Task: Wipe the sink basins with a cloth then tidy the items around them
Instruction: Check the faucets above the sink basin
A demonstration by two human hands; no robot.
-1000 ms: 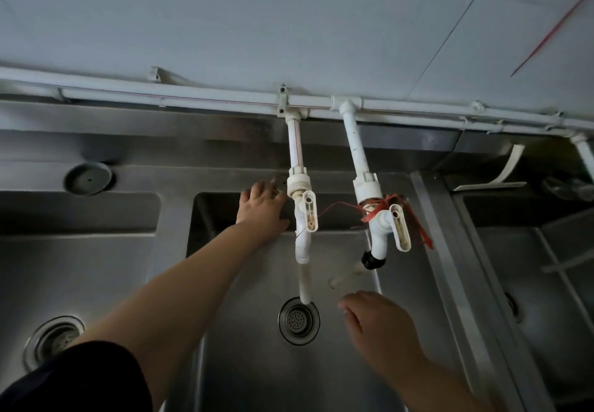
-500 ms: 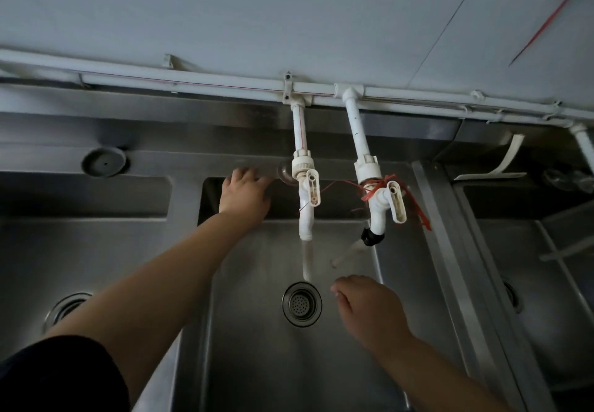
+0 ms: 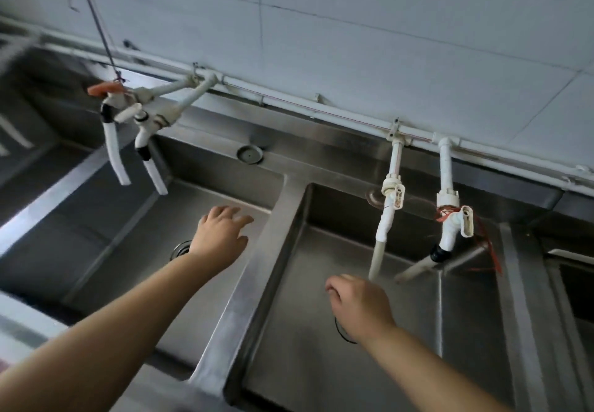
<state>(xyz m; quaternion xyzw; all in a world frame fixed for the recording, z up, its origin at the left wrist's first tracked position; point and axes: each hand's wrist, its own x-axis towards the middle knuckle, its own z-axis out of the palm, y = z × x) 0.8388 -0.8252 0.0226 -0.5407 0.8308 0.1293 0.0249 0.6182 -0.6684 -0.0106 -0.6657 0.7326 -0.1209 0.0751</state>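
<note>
Stainless-steel sink basins (image 3: 369,283) lie side by side, rigid, smooth and probably slippery when wet; wipe them with flat palm pressure. No cloth is visible. Left hand (image 3: 218,238) hovers over the left basin (image 3: 128,234) with fingers spread, holding nothing. Right hand (image 3: 360,307) hangs over the middle basin, fingers loosely curled; contents cannot be told. White plastic taps (image 3: 390,215) overhang the rear wall.

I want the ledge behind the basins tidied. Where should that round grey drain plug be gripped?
Pinch the round grey plug by its raised rim, coming straight down from above. It lies flat on the ledge with nothing touching it, so its edge is the only part that offers purchase. The left hand is nearest.
</note>
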